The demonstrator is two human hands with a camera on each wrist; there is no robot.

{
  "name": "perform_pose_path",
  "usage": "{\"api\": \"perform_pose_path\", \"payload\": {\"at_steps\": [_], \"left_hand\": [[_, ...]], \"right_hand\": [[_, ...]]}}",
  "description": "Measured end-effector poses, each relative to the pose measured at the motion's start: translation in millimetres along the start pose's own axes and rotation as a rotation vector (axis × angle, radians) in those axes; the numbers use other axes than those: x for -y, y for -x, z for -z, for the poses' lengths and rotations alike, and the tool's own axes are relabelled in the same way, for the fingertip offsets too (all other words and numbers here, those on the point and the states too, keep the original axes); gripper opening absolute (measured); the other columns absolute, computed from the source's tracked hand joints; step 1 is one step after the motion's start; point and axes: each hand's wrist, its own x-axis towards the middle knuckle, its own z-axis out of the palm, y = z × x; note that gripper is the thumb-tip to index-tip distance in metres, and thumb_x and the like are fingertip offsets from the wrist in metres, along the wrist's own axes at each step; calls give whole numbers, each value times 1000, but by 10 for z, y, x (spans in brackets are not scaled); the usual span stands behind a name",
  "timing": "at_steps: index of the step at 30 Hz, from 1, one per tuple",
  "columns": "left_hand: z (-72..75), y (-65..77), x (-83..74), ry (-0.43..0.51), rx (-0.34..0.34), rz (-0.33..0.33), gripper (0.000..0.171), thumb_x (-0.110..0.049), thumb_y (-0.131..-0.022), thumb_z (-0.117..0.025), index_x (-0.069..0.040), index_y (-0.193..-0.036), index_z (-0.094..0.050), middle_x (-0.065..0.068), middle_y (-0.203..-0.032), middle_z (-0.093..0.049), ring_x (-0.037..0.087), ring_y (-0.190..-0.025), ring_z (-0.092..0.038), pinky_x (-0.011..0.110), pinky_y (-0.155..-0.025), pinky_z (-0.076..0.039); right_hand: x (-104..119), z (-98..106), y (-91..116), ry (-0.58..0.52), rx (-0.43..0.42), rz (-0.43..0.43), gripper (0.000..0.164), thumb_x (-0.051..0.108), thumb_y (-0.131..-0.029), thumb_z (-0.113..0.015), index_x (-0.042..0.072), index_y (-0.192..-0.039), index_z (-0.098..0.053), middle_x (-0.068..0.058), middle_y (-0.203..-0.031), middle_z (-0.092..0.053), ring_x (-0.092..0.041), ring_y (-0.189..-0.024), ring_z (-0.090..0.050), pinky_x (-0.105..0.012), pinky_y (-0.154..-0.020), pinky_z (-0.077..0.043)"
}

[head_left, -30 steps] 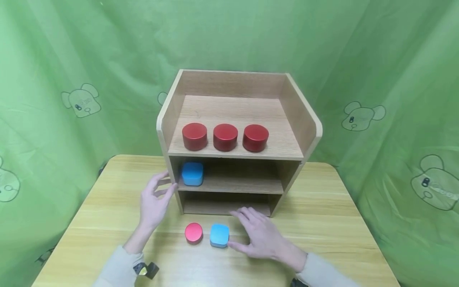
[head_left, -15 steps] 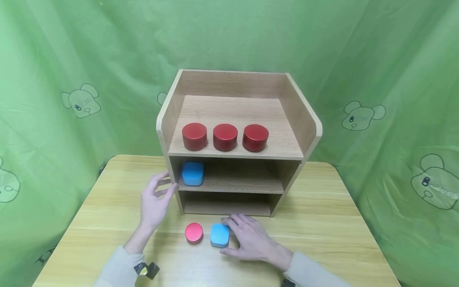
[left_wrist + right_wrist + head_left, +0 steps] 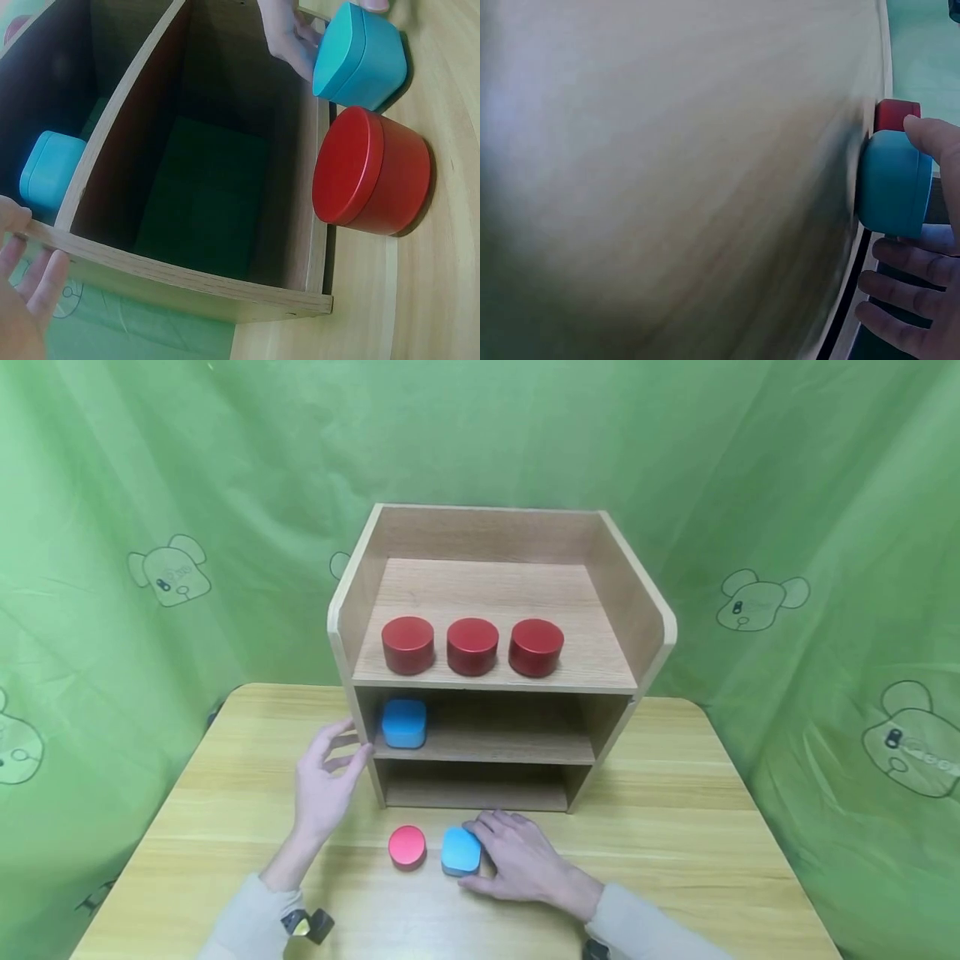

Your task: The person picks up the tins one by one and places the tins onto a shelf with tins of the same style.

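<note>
On the table, my right hand [image 3: 521, 860] holds a rounded-square blue tin [image 3: 461, 851] with thumb and index finger on opposite sides. In the right wrist view, the other fingers spread beyond this blue tin [image 3: 894, 184]. Left of it stands a small round red tin [image 3: 407, 847]. My left hand [image 3: 326, 781] grips the left side panel of a wooden shelf [image 3: 487, 743], thumb at the front edge and fingers on the outer face. Inside the middle level, at its left end, sits another blue tin [image 3: 404, 724].
Three round dark red tins, left [image 3: 408, 645], middle [image 3: 472, 647] and right [image 3: 536, 647], stand in a row along the top level's front. Side walls flank that level. A green curtain [image 3: 480, 435] hangs behind the wooden table [image 3: 675, 810].
My right hand has moved left and closed in on the blue tin on the table, thumb and index finger now at its sides. The left hand stays at the shelf's side panel.
</note>
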Motion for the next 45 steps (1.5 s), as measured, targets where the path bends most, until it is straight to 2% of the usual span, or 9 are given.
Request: {"api": "perform_pose_path", "payload": {"at_steps": [6, 14, 19, 23, 26, 30, 36, 45], "left_hand": [[-12, -1, -8, 7, -3, -15, 43, 13, -88, -74, 8, -129, -65, -28, -117, -65, -8, -103, -67, 15, -86, -65], [-12, -4, -4, 14, -3, -27, 42, 14, -88, -73, 9, -129, -65, -28, -117, -66, -7, -103, -67, 15, -85, -65], [-9, -4, -12, 16, 4, -7, 43, 13, -88, -73, 8, -130, -65, -27, -118, -65, -6, -104, -67, 16, -86, -65], [-8, -3, -16, 16, 10, 2, 44, 13, -88, -73, 7, -131, -65, -26, -118, -65, -6, -104, -67, 16, -87, -65], [-8, 0, -18, 17, 13, 1, 44, 13, -88, -73, 7, -131, -65, -26, -118, -65, -6, -104, -66, 16, -87, -65], [-5, 3, -22, 21, 15, -2, 44, 13, -88, -73, 7, -131, -64, -27, -119, -65, -6, -104, -67, 15, -87, -64], [-4, 3, -9, 13, 10, -5, 44, 13, -88, -74, 6, -131, -65, -28, -118, -65, -6, -104, -67, 15, -86, -64], [-3, 7, -24, 8, 10, 9, 45, 13, -88, -73, 6, -131, -65, -28, -118, -65, -7, -104, -66, 14, -86, -64]], "right_hand": [[-13, -55, -8, -3, -21, 1, 70, 70, -89, -69, 15, -132, -67, -6, -127, -75, -28, -120, -72, -46, -104, -64], [-21, -89, 0, -15, -40, 5, 67, 69, -87, -71, 16, -129, -68, -4, -123, -76, -25, -114, -73, -42, -96, -66], [-16, -58, 6, -22, -49, 24, 65, 70, -86, -72, 18, -126, -69, -1, -119, -76, -21, -111, -73, -41, -96, -66], [-5, 29, 13, -21, -63, 50, 64, 68, -86, -73, 18, -126, -68, 2, -117, -75, -19, -111, -73, -41, -100, -65], [5, 106, 12, -11, -96, 72, 64, 67, -86, -75, 18, -127, -68, 3, -116, -75, -17, -110, -72, -39, -100, -65], [18, 201, 6, 5, -154, 105, 65, 66, -84, -77, 18, -127, -68, 6, -112, -73, -13, -103, -70, -34, -92, -66], [30, 373, -14, 34, -217, 154, 67, 64, -83, -79, 15, -127, -69, 4, -112, -73, -13, -102, -71, -36, -95, -67], [0, 619, -111, 18, -398, 222, 72, 59, -68, -91, 12, -119, -72, 2, -107, -75, -11, -93, -69, -25, -81, -66]]}}
